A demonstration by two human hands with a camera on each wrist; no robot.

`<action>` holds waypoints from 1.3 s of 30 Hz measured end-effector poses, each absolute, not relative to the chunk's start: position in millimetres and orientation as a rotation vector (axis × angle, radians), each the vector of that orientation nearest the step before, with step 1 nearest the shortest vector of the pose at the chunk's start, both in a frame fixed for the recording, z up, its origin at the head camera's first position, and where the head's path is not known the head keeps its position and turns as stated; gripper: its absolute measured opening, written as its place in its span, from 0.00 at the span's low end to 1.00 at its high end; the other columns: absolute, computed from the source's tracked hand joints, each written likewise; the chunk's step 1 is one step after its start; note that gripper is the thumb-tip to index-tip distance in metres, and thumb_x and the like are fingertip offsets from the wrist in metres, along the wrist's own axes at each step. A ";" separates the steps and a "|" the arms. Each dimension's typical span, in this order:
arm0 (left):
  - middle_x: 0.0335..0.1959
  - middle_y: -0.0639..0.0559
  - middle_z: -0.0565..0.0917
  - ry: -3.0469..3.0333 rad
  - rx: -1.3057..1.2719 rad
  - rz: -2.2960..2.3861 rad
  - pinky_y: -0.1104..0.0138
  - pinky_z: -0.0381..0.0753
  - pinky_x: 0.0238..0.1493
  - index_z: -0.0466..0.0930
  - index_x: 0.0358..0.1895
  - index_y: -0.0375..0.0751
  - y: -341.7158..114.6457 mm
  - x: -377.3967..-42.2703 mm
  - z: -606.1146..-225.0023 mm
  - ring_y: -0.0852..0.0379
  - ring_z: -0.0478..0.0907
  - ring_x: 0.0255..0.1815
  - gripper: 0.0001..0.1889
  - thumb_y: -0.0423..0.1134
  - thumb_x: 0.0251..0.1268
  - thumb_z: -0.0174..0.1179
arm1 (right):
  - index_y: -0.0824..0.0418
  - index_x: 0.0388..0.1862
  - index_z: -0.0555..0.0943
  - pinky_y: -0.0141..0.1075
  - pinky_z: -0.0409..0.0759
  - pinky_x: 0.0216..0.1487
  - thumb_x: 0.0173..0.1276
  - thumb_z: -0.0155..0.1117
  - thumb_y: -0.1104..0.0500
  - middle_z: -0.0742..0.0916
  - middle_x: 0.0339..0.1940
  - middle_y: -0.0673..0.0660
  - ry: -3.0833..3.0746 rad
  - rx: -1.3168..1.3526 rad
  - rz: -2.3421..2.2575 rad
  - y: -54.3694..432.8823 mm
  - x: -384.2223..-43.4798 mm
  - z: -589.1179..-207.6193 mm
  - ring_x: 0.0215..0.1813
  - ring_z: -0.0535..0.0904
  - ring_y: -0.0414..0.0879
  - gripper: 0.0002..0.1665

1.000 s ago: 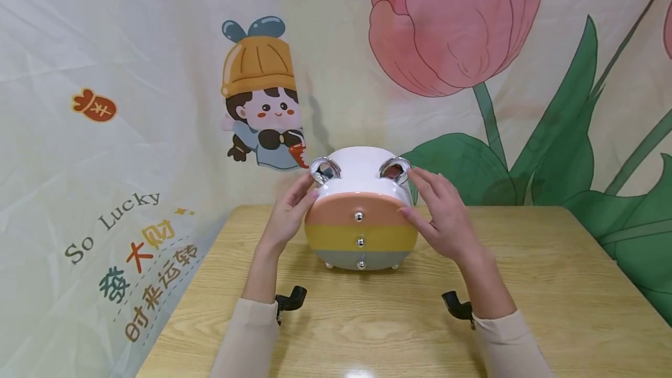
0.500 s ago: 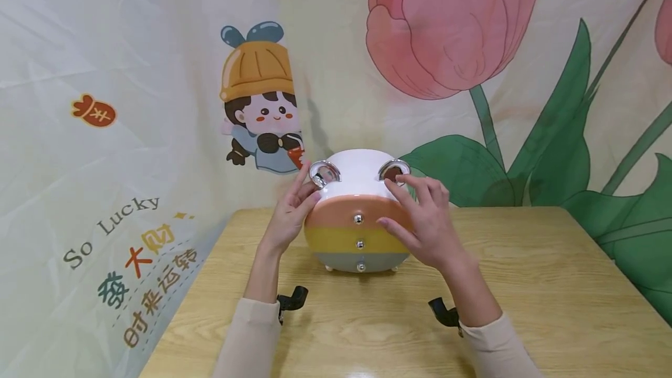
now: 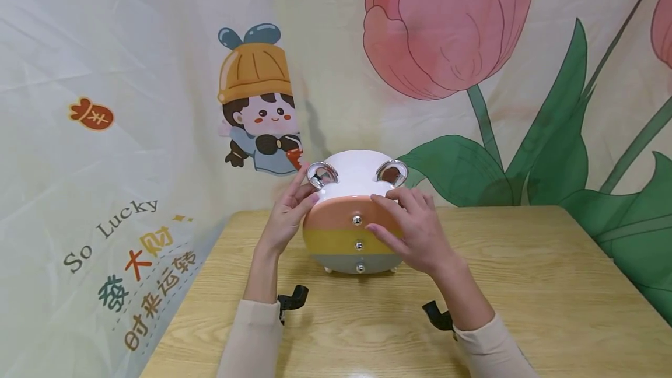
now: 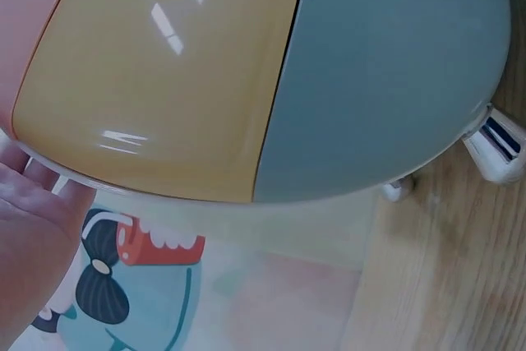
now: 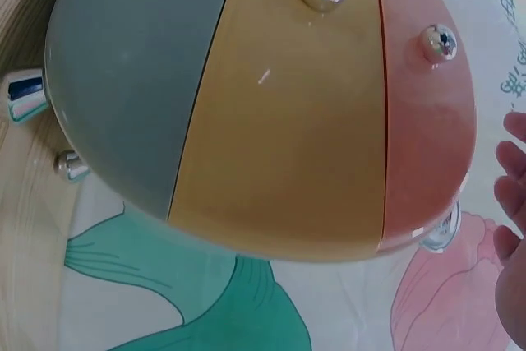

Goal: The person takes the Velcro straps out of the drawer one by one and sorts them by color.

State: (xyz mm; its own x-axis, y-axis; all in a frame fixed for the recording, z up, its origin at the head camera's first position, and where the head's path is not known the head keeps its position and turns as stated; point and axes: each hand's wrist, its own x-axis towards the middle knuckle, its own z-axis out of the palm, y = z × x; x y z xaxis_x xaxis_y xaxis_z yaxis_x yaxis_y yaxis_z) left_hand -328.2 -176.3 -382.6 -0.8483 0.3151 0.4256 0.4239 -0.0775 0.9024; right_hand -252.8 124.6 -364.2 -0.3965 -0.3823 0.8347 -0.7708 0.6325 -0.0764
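Right hand [image 3: 420, 238] overlaps striped box [image 3: 333, 241] (head view); apart (right wrist).

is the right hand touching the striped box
Apart: the right wrist view shows a plain gap between the right hand, its fingertips included, and the striped box.

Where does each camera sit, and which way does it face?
Head: worn on the head, facing forward and down at the striped box on the table; the left hand, right hand and sleeves show.
Left wrist: worn there, facing the box's front toward its left side; part of the left hand shows at left.
Right wrist: worn there, facing the front toward its right side; right-hand fingers show at right.
Shared: head and right wrist both show silver knobs.
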 end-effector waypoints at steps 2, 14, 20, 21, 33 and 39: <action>0.71 0.40 0.77 -2.069 -0.841 -2.093 0.69 0.81 0.65 0.54 0.83 0.70 -176.9 -328.2 -383.1 0.59 0.82 0.63 0.37 0.33 0.81 0.54 | 0.57 0.63 0.84 0.47 0.67 0.52 0.77 0.59 0.35 0.82 0.49 0.56 -2.007 0.930 0.576 121.7 -253.1 -364.4 0.50 0.74 0.52 0.32; 0.71 0.39 0.77 -2.096 -0.847 -2.047 0.70 0.81 0.64 0.53 0.83 0.70 -179.8 -326.1 -382.3 0.59 0.82 0.63 0.37 0.35 0.81 0.54 | 0.57 0.57 0.86 0.39 0.90 0.44 0.59 0.82 0.53 0.90 0.49 0.54 -2.000 0.998 0.492 103.9 -251.0 -369.7 0.53 0.87 0.49 0.27; 0.72 0.38 0.76 -2.125 -0.871 -1.987 0.69 0.80 0.65 0.53 0.84 0.68 -181.7 -328.4 -375.4 0.53 0.78 0.69 0.39 0.34 0.79 0.57 | 0.58 0.54 0.86 0.37 0.87 0.37 0.57 0.83 0.57 0.91 0.36 0.52 -2.014 0.988 0.499 97.0 -251.2 -372.6 0.40 0.86 0.44 0.25; 0.73 0.39 0.75 -2.131 -0.876 -1.977 0.68 0.79 0.67 0.52 0.84 0.68 -181.6 -328.8 -374.3 0.51 0.77 0.71 0.39 0.34 0.79 0.58 | 0.59 0.53 0.86 0.36 0.86 0.36 0.57 0.83 0.57 0.90 0.35 0.51 -2.019 0.984 0.501 96.7 -251.3 -373.3 0.37 0.85 0.43 0.25; 0.77 0.35 0.70 -2.173 -0.915 -1.965 0.70 0.79 0.67 0.54 0.83 0.69 -178.8 -330.1 -371.1 0.41 0.72 0.73 0.37 0.35 0.80 0.56 | 0.59 0.55 0.85 0.34 0.87 0.39 0.61 0.81 0.57 0.91 0.36 0.51 -2.078 0.970 0.538 93.2 -252.0 -377.1 0.34 0.85 0.41 0.24; 0.72 0.37 0.77 -2.177 -0.862 -1.928 0.68 0.81 0.64 0.59 0.82 0.67 -177.5 -330.4 -369.7 0.43 0.77 0.68 0.35 0.37 0.79 0.59 | 0.61 0.56 0.85 0.32 0.87 0.39 0.61 0.80 0.58 0.91 0.36 0.51 -2.091 0.967 0.557 89.9 -251.8 -377.5 0.34 0.85 0.41 0.24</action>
State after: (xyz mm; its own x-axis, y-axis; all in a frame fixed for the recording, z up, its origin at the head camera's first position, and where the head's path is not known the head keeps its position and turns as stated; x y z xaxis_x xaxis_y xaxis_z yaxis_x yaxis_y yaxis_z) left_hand -330.4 -177.5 -369.7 -0.8330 0.3383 0.4378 0.4755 0.0331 0.8791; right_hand -251.8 89.9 -377.5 -0.4311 -0.4540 0.7798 -0.7819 0.6192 -0.0718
